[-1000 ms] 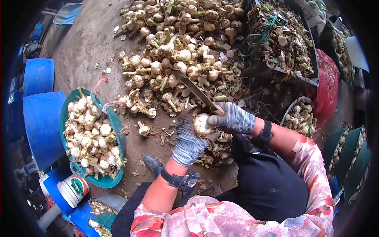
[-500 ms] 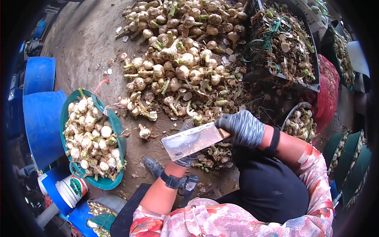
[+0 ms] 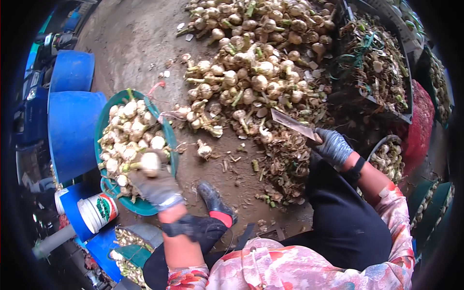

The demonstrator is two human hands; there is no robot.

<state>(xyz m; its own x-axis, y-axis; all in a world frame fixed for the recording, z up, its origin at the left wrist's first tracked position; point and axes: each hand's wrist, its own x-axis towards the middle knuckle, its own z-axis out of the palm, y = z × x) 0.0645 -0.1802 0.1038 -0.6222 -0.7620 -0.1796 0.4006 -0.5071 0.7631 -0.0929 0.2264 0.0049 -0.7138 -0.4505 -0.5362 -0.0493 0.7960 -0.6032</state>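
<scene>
My left hand, gloved in grey and blurred by motion, is over the green basket of trimmed garlic bulbs, with a white bulb at its fingers. My gloved right hand grips a cleaver by its wooden handle, the blade angled up-left over the floor pile. Untrimmed garlic with green stalks lies heaped ahead of me. Stalk cuttings and peel are piled just below the blade, beside my knee.
Blue tubs and a white bucket are at left. At right stand a black crate of roots and scraps, a red mesh sack, a bucket of bulbs and green containers. My boot rests on the concrete floor.
My left hand has moved from under the blade leftward to the basket with the bulb. The cleaver has swung away to the right. The whole view has shifted, scenery now appearing further right.
</scene>
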